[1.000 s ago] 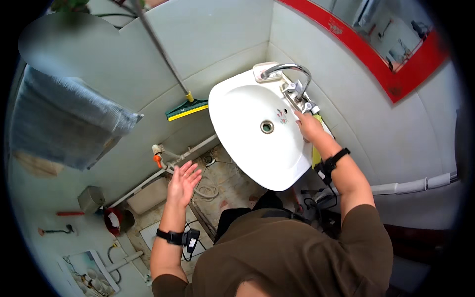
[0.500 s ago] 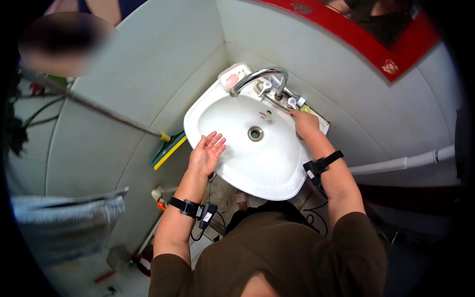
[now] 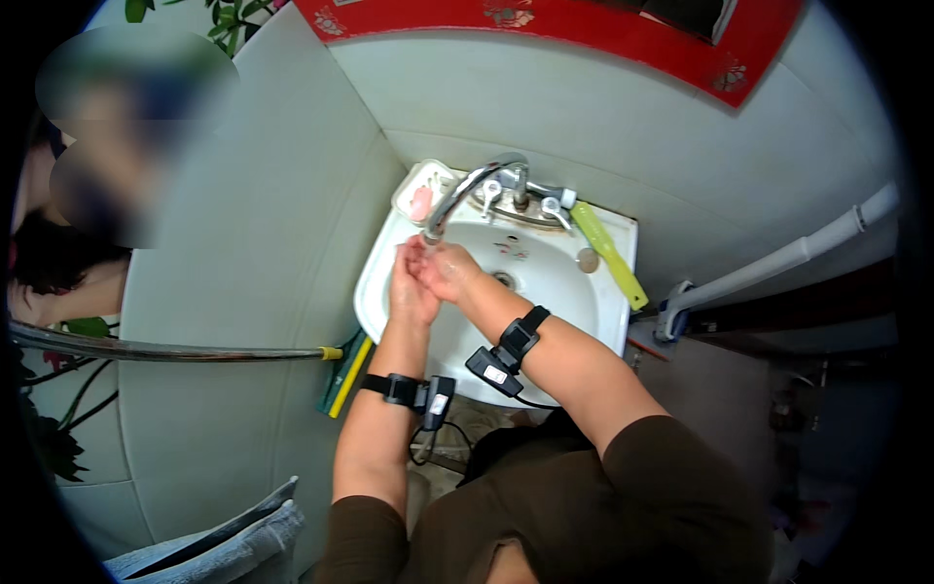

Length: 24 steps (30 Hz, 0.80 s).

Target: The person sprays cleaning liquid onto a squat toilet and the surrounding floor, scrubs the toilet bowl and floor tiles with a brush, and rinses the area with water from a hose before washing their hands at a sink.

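My left hand (image 3: 413, 292) and my right hand (image 3: 449, 273) meet under the end of the chrome faucet (image 3: 449, 206). Palms are turned up and the fingers stretch out, touching across each other, with no object in them. Whether water runs over them is hard to make out. Below lies the white washbasin (image 3: 574, 316), its drain (image 3: 503, 279) partly covered by my right wrist. White tap handles (image 3: 553, 206) flank the faucet's base. Left of it, a pink bar of soap (image 3: 420, 203) rests in a white soap dish (image 3: 437, 173).
A yellow-green long-handled tool (image 3: 608, 251) lies along the basin's right rim. At the left stands a squeegee (image 3: 347, 380) with a metal pole, near a hanging grey-blue cloth (image 3: 233, 540). A red-framed mirror (image 3: 428, 21) hangs behind. A blurred person appears at far left.
My right hand has left the right tap handle and come left under the spout. My left hand has moved up from the basin's near-left rim to meet it. The view has shifted.
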Motion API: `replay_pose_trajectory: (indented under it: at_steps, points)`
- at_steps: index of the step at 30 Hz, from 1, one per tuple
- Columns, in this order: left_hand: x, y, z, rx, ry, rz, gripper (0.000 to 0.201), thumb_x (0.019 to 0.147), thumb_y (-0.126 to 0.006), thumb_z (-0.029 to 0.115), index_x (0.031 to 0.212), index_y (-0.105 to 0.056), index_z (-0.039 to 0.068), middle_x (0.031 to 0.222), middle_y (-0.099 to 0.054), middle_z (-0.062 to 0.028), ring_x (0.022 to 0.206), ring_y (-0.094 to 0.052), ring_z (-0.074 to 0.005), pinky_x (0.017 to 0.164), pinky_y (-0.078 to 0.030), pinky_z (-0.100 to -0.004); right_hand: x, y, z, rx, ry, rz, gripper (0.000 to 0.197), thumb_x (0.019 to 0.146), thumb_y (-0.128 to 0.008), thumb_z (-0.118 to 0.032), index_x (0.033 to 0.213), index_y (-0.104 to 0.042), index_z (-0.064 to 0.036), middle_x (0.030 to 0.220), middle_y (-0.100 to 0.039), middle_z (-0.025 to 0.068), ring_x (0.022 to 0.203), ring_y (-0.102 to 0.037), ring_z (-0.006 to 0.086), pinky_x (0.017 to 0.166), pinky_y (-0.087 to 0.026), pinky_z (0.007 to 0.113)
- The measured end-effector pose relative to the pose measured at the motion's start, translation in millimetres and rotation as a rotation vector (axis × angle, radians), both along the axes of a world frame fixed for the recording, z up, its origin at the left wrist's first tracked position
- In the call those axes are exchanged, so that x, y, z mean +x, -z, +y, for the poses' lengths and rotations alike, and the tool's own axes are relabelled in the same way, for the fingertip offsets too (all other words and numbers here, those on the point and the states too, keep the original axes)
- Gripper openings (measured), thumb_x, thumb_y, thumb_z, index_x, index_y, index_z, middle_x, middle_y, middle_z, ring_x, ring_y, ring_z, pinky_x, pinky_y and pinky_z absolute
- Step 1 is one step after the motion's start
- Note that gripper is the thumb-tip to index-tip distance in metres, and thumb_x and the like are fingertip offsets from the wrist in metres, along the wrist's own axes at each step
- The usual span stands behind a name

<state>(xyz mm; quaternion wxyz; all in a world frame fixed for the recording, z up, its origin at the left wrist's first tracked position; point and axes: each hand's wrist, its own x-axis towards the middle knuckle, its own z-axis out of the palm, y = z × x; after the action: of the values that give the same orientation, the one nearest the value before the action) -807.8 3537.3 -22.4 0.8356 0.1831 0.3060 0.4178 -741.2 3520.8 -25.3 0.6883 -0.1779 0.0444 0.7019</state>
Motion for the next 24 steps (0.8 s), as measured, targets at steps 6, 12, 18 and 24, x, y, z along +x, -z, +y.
replay_pose_trajectory:
  at_steps: [6,12,18,24]
  points:
    - [20,-23,-19,-0.206,0.117,0.032,0.036,0.079,-0.034,0.037,0.089,-0.045,0.004,0.077,-0.053,-0.0062,0.07,-0.051,-0.0195,0.064,-0.042,-0.0302,8,2,1,-0.194,-0.028,-1.767,0.032,0.073,-0.039,-0.028,0.081,-0.048,0.002,0.078,-0.052,0.0205,0.07,-0.051,0.0321,0.061,-0.041,0.033]
    - [26,-19,-16,-0.084,-0.065,0.511,0.035,0.08,-0.03,0.039,0.08,-0.043,0.006,0.064,-0.045,-0.0036,0.046,-0.041,-0.0119,0.037,-0.032,-0.0211,27,7,-10,-0.149,-0.414,-1.411,0.023,0.067,-0.048,-0.024,0.067,-0.05,-0.001,0.066,-0.053,0.0141,0.058,-0.051,0.0271,0.047,-0.041,0.033]
    - [21,-7,12,-0.006,0.078,0.202,0.025,0.079,-0.036,0.027,0.068,-0.044,0.006,0.054,-0.04,-0.0006,0.044,-0.038,-0.0115,0.036,-0.03,-0.0233,-2,-21,-22,-0.155,0.029,0.235,0.026,0.073,-0.046,-0.036,0.08,-0.05,-0.0108,0.076,-0.051,0.0064,0.069,-0.05,0.0201,0.059,-0.043,0.033]
    - [16,6,23,1.474,0.055,1.409,0.028,0.076,-0.041,0.029,0.079,-0.048,0.002,0.061,-0.05,-0.0077,0.058,-0.048,-0.0212,0.055,-0.038,-0.0312,-11,-11,-11,-0.206,-0.025,0.114,0.028,0.077,-0.038,-0.033,0.092,-0.045,-0.0103,0.086,-0.051,0.0096,0.079,-0.048,0.0252,0.07,-0.039,0.037]
